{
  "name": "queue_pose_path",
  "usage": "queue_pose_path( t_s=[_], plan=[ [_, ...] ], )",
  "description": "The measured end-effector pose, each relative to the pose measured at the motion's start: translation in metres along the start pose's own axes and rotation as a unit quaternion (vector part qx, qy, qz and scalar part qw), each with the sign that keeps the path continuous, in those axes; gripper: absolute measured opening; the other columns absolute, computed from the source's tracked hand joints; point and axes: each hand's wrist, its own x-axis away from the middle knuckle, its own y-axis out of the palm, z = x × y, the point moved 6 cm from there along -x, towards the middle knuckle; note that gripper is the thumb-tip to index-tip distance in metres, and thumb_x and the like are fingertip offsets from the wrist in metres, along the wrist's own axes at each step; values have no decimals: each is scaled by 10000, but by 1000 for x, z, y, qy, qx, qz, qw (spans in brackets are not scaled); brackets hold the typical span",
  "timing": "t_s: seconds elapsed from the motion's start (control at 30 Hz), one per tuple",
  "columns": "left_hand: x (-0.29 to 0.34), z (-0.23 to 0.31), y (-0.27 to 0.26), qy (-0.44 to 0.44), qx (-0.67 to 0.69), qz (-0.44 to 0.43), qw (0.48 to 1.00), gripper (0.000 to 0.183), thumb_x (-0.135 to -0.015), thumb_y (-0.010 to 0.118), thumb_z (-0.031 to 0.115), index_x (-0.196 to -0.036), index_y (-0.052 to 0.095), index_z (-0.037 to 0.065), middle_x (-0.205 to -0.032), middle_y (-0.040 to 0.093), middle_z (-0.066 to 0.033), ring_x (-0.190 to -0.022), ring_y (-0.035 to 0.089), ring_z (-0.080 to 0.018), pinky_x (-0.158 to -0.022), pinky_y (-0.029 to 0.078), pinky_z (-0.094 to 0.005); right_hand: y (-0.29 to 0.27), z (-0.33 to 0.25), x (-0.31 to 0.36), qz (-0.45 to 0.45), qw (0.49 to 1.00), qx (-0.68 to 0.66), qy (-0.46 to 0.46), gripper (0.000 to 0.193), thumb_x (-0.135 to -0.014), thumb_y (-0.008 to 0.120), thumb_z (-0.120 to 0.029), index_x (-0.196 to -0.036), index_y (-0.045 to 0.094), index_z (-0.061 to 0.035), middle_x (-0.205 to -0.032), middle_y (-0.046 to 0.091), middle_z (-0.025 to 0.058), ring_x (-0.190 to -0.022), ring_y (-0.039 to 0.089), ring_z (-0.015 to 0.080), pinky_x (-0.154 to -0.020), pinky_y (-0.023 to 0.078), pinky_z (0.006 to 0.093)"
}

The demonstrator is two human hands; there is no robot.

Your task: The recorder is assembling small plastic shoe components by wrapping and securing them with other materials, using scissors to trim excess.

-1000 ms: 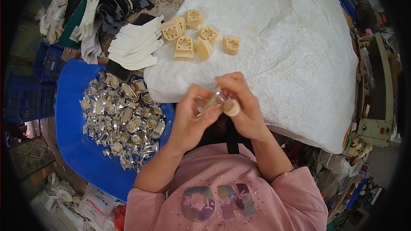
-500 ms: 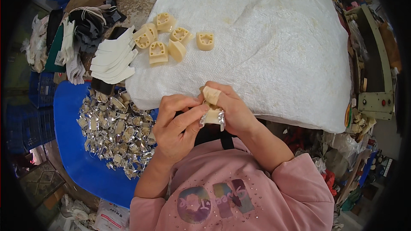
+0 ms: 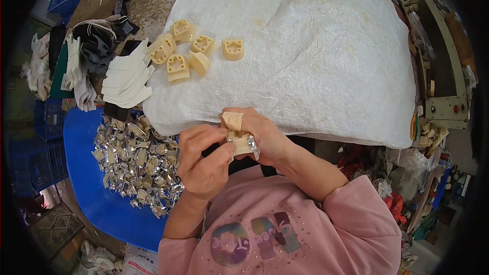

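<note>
Both hands meet over the near edge of a white woven sack, on a cream plastic shoe heel (image 3: 239, 148) with shiny silver edging on its sides. My left hand (image 3: 205, 160) pinches its left side with curled fingers. Wrapped around the far and right side of it is my right hand (image 3: 265, 135), whose thumb carries a beige tape wrap (image 3: 233, 120). The fingers hide part of the heel. Farther off on the sack lies a loose group of plain cream heels (image 3: 178, 67), D-shaped with holes in their faces, and a single heel (image 3: 233, 49) stands slightly apart.
At my left a blue tub (image 3: 84, 173) holds a heap of silver-edged cream pieces (image 3: 137, 160). White cut sheets (image 3: 126, 81) fan out beside the sack (image 3: 316, 71), over a dark flat object. A greenish metal box (image 3: 445, 107) with a red button stands at right.
The heel has turned in my hands, showing more of its hollow and its silver right side. The whole view has shifted slightly; the heels on the sack keep their arrangement.
</note>
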Motion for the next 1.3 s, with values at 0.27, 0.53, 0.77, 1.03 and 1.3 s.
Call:
queue_pose_path(
  t_s=[0.27,0.53,0.77,1.03,1.3],
  plan=[
    [-2,-12,-24,7,-25,54,998,206,-729,685,-43,-909,612,29,-958,617,-158,-902,619,-333,-718,516,-367,-6,-26,8,-60,917,284,-272,333,-974,441,-288,-1153,556,-33,-1051,504,110,-763,535,123,-646,456,237],
    [7,-6,-15,-82,91,73,990,121,-803,644,-49,-898,569,-40,-957,618,-203,-848,649,-299,-715,534,-335,19,-23,26,-70,770,412,-483,214,-821,524,17,-1025,516,-50,-1041,492,153,-903,477,274,-758,427,344],
    [10,-15,-14,-151,63,86,983,95,-797,651,-50,-858,579,-36,-887,629,-178,-765,628,-248,-649,505,-298,19,-24,14,-39,789,438,-429,214,-798,514,0,-1001,481,-62,-956,487,129,-849,431,269,-783,355,359],
    [9,-20,-10,-189,96,51,976,84,-796,655,-28,-841,584,-24,-852,624,-147,-723,611,-237,-616,497,-292,29,-34,16,9,699,534,-475,54,-795,551,-26,-836,521,-43,-876,508,98,-812,438,266,-705,373,370],
    [31,-50,-80,-205,-82,103,970,88,-784,628,-53,-833,607,16,-952,655,-121,-838,620,-205,-751,482,-301,53,-46,-24,-90,822,421,-372,260,-809,670,-210,-943,565,-14,-921,536,122,-890,503,258,-810,412,338]
  ],
)
